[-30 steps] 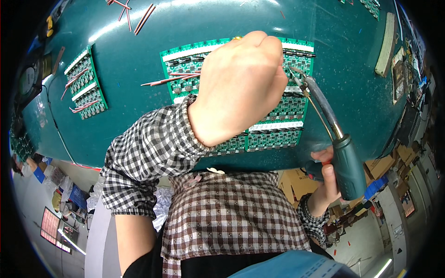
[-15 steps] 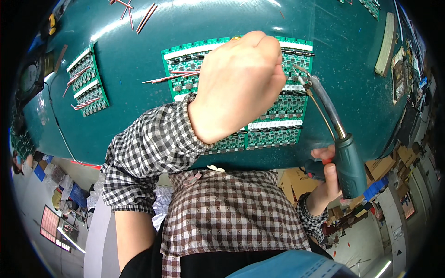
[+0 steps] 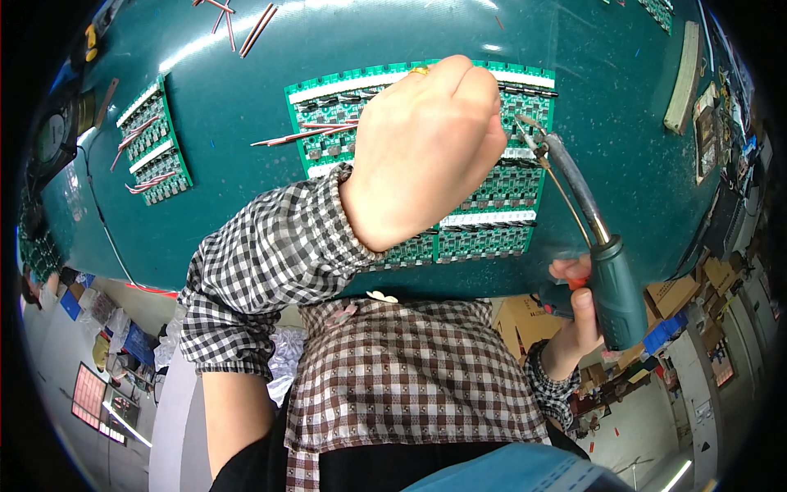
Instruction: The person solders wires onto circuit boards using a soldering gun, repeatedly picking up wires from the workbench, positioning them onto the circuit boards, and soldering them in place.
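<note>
A large panel of green circuit boards [image 3: 492, 197] with white strips and black wires lies on the table. Over its middle is my left hand [image 3: 430, 152], closed, knuckles up and a yellow ring on one finger. Its fingertips, and whatever they pinch, are hidden underneath. Brown-and-white wires [image 3: 305, 134] stick out leftward from beneath this hand. My right hand [image 3: 580, 307] grips a soldering gun [image 3: 619, 295] with a dark green handle, to the right of the panel's near corner. The gun's bent metal tip and thin feed tube reach the right part of the panel, beside my left hand.
A smaller board panel [image 3: 156, 143] with wires on it lies at the left. Loose wires [image 3: 258, 31] are at the far left. A pale bar [image 3: 682, 78] and a worn block [image 3: 705, 135] lie at the right edge. Cardboard boxes [image 3: 672, 291] stand beyond the table.
My left hand has shifted very slightly, and the wires by it a little too. The soldering gun's tip has moved slightly left. Both hands keep their grip.
</note>
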Available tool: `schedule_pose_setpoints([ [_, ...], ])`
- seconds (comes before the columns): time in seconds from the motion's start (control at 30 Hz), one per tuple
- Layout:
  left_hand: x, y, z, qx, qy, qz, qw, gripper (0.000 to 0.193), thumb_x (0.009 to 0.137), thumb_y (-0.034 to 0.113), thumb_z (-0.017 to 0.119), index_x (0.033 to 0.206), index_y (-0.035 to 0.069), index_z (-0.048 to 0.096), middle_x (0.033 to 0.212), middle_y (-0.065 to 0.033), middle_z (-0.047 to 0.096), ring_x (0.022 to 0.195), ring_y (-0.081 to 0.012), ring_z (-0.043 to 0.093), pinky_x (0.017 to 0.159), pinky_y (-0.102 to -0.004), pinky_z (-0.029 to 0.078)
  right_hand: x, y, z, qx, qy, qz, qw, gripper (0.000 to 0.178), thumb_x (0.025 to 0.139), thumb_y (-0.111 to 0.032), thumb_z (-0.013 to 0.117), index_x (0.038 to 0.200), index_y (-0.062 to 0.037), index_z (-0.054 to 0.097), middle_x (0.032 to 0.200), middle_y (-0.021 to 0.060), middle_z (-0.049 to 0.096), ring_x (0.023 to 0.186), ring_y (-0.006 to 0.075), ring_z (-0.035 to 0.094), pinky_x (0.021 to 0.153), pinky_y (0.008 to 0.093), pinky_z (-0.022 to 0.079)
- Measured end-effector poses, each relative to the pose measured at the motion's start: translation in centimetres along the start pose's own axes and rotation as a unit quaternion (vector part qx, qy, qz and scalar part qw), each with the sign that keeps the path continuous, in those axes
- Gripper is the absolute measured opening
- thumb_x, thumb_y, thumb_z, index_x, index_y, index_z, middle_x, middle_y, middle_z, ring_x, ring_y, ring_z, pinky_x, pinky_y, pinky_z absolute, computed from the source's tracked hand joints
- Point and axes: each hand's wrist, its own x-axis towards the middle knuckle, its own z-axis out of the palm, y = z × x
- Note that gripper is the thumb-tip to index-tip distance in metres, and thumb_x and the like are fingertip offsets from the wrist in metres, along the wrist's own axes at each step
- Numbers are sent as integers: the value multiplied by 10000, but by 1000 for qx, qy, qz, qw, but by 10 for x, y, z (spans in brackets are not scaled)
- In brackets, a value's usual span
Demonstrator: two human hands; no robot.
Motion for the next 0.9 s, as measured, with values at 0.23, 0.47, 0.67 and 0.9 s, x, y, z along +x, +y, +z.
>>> schedule_pose_setpoints([
  [0.23,1,-3,-1,31,-17,18,999,143,739,53,705,800,90,580,748,-28,572,640,-203,598,584,-328,473,2,0,-1,-4,-11,-8,1000,414,845,-216,685,1053,127,584,905,181,614,792,286,652,712,415,589],
  [0.47,-2,0,2,28,-13,-2,1000,146,737,60,709,798,96,581,736,-25,572,641,-204,601,570,-329,472,1,-2,1,-14,-15,-4,1000,415,838,-226,688,1040,123,589,892,180,616,782,283,645,712,417,576],
  [0.67,-3,-1,4,22,6,1,1000,143,736,62,710,793,99,584,734,-27,575,628,-204,600,558,-329,466,0,-5,1,-23,-12,22,999,405,827,-228,693,1014,118,596,883,181,615,771,285,638,714,426,566],
  [0.9,-2,1,3,8,1,-11,1000,134,736,64,708,787,100,590,733,-28,580,626,-206,599,553,-330,465,3,-2,3,6,-21,-12,1000,374,816,-204,702,975,117,596,875,196,607,755,302,631,714,451,567],
])
